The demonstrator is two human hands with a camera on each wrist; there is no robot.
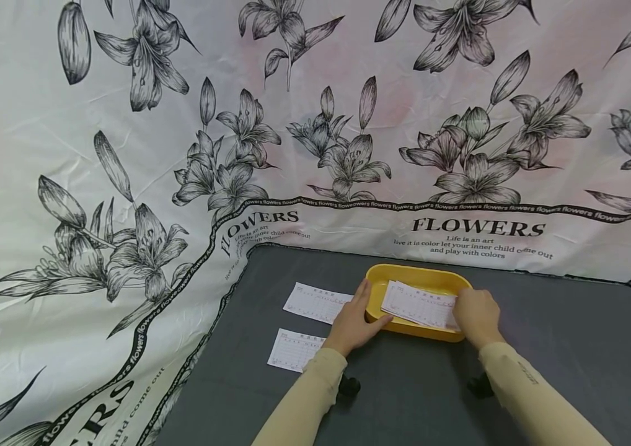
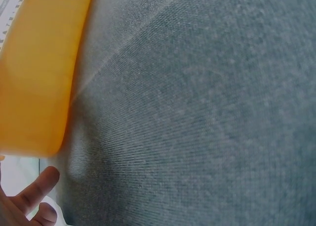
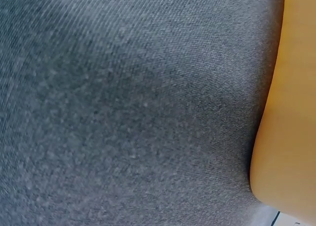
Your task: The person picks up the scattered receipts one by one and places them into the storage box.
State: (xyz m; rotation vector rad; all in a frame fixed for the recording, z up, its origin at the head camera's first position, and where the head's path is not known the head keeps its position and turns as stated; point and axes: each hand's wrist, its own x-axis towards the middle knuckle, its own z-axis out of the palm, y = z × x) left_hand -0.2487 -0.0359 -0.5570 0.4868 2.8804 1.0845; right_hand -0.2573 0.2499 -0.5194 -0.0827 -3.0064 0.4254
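A yellow plastic tray point(image 1: 421, 331) stands on the dark grey tabletop with several white printed paper slips point(image 1: 418, 305) inside, overlapping and marked in red. At the tray's left end, my left hand point(image 1: 353, 323) touches the rim with fingers extended and thumb spread along the front side. Some of its fingers point(image 2: 42, 184) show beside the tray in the left wrist view. My right hand point(image 1: 478, 316) is curled over the right end of the tray, at the slips' right edge, and appears to pinch a slip; its fingertips are hidden.
Two more printed slips lie left of the tray: an upper one point(image 1: 315, 302) and a lower one point(image 1: 293, 350) partly covered by my left arm. A flower-printed white cloth point(image 1: 349, 229) hangs behind and left of the table. Dark round objects point(image 1: 349, 387) sit beneath the wrists.
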